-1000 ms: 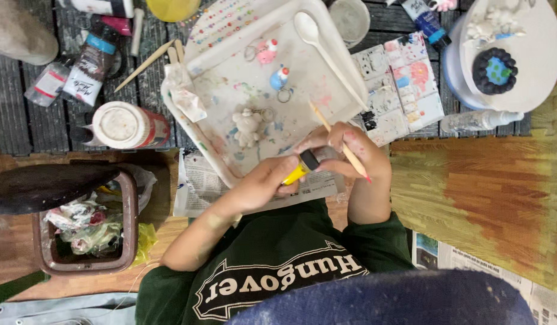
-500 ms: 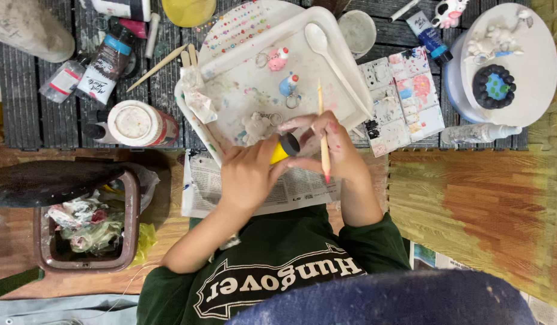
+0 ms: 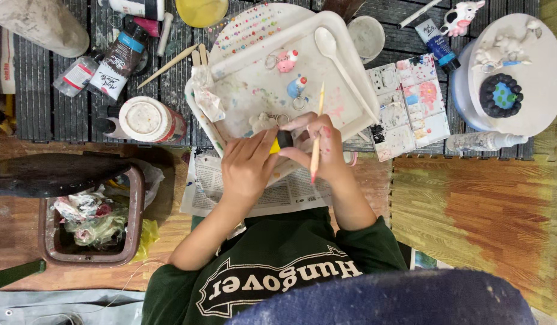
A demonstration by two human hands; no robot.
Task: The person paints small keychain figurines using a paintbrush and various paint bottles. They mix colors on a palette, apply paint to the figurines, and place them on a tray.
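A small yellow paint tube with a black cap [image 3: 280, 142] sits between both hands, just over the near edge of the paint-stained white plastic tray [image 3: 356, 90]. The left hand [image 3: 247, 167] is curled round the yellow body of the tube, fingers closed on it. The right hand [image 3: 319, 144] pinches the black cap with its fingertips and also keeps a thin wooden stick [image 3: 317, 133] clamped along its fingers, pointing far to near. On the tray lie a white plastic spoon [image 3: 343, 69] and small pink [image 3: 287, 61] and blue painted figurines [image 3: 297, 87]. Newspaper [image 3: 278, 192] lies under the wrists; a brown waste bin [image 3: 92, 222] stands far left
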